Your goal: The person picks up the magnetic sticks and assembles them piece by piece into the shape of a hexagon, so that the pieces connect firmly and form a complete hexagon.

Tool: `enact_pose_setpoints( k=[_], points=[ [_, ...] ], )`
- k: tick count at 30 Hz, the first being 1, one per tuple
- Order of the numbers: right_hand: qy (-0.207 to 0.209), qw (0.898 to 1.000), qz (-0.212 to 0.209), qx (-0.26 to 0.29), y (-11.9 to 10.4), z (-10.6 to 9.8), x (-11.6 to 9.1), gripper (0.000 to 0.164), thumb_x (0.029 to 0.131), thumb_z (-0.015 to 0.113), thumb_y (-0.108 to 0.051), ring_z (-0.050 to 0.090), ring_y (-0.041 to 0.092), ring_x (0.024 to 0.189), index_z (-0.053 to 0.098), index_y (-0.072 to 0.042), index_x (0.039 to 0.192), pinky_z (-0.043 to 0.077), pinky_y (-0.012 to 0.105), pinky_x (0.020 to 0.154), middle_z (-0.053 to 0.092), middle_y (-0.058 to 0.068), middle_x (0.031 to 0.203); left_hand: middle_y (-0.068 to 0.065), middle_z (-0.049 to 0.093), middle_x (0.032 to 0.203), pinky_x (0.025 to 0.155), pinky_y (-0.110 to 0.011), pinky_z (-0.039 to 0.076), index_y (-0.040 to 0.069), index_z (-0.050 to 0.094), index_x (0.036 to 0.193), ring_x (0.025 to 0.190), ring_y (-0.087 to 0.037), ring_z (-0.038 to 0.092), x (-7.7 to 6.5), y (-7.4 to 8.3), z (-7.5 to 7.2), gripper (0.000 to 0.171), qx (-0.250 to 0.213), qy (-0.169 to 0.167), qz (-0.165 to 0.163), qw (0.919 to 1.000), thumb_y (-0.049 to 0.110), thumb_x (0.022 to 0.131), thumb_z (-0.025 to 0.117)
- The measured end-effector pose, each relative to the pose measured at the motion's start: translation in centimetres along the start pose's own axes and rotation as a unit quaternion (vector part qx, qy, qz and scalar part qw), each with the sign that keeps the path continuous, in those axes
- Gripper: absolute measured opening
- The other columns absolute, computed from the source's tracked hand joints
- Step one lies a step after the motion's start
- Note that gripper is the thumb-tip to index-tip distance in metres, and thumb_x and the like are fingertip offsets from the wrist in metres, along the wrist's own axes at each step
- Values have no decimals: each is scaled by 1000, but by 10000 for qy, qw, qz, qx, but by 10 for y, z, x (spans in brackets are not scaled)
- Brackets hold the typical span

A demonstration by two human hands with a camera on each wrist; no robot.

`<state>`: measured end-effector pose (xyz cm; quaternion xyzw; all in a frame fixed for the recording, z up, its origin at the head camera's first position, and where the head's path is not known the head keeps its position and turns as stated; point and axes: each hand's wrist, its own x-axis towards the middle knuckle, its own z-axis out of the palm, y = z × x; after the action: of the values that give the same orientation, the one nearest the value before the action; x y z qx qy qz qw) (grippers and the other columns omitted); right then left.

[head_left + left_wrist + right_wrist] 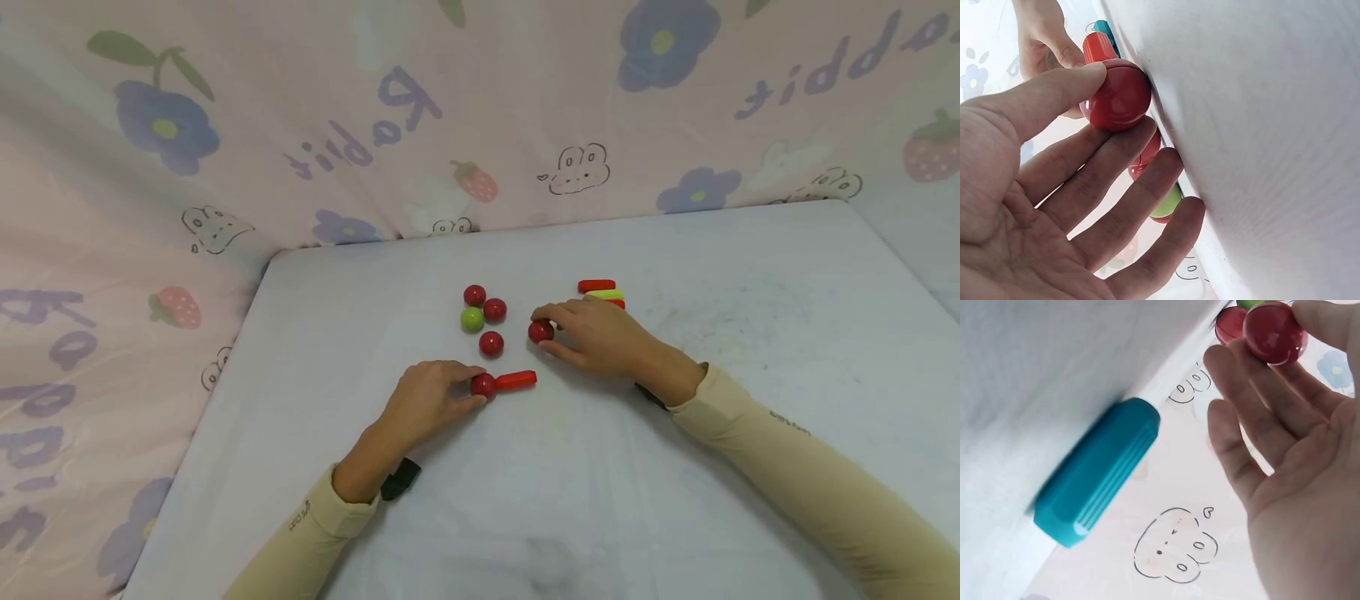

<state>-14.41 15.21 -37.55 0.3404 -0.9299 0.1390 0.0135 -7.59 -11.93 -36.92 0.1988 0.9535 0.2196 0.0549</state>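
My left hand [427, 404] pinches a glossy red ball [483, 386] between thumb and fingers, low over the white table. At that ball's right side lies a red faceted stick [516, 381], its end right against the ball. My right hand [603, 337] holds another red ball [541, 332] between thumb and fingertips, farther back and to the right. In the right wrist view a teal ridged stick [1097, 472] lies near this hand; the head view hides it. Between the hands sits a loose red ball [491, 343].
Behind the hands, two red balls [484, 303] and a green ball [472, 319] form a cluster. Beyond my right hand lie a red stick [596, 286], a yellow-green stick [605, 295] and a partly covered red one [618, 304]. A printed curtain [510, 100] hangs along the table's back edge.
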Motion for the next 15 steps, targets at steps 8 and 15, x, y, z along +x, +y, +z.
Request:
enact_pose_setpoints(
  k=[8,15],
  points=[
    [78,10000,-31,-45,-3,-1,-3,44,93,68,-34,68,20,97,59,-12,130,53,46,95,72,4,107,0,77,108,88,-36,57,18,75,118,99,-17,69,1,2,-2,37,51,6,5,10000,24,82,82],
    [129,9997,-163,-102,-5,0,-11,42,93,68,-33,66,17,87,61,-11,128,52,40,88,72,2,99,-1,76,111,90,-37,57,18,74,120,104,-20,69,1,2,-2,38,80,-74,-98,9999,25,83,82]
  ],
)
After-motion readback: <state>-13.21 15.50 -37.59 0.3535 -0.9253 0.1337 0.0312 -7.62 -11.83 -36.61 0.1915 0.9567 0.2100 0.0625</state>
